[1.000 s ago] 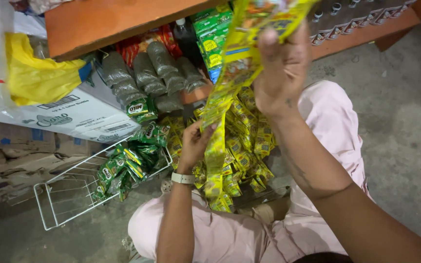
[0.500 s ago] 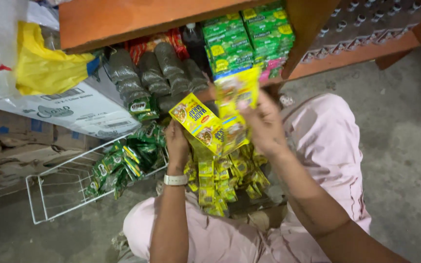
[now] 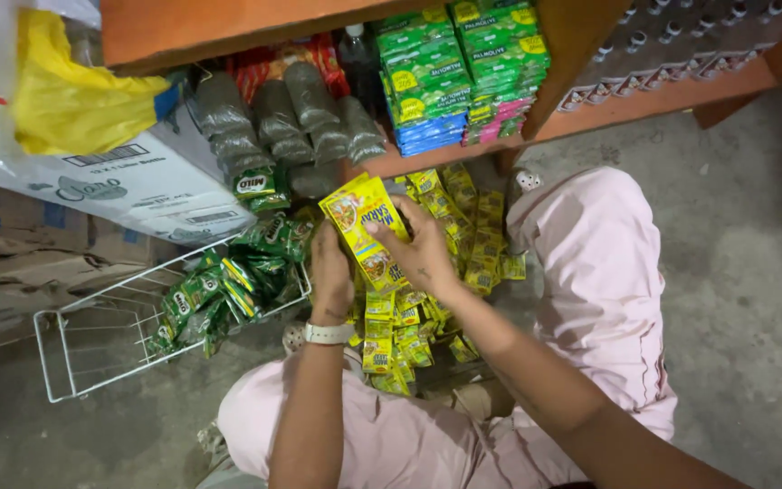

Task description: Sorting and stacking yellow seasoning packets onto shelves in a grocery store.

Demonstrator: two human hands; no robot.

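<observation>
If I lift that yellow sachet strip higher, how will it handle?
Probably floppy: the yellow sachet strip hangs in a loose chain below both hands. Likely light, since the right hand and left hand hold it by fingers alone. Glossy film may slip.

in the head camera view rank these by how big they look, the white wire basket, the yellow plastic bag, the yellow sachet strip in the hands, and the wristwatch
1. White wire basket.
2. Yellow plastic bag; close to the basket in apparent size, and partly cut off, so these two are unsure.
3. Yellow sachet strip, held by both hands.
4. Wristwatch, clearly smallest.

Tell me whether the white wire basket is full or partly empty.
Partly empty: green sachets fill only the far end of the white wire basket; bare wire shows at the near end.
</observation>
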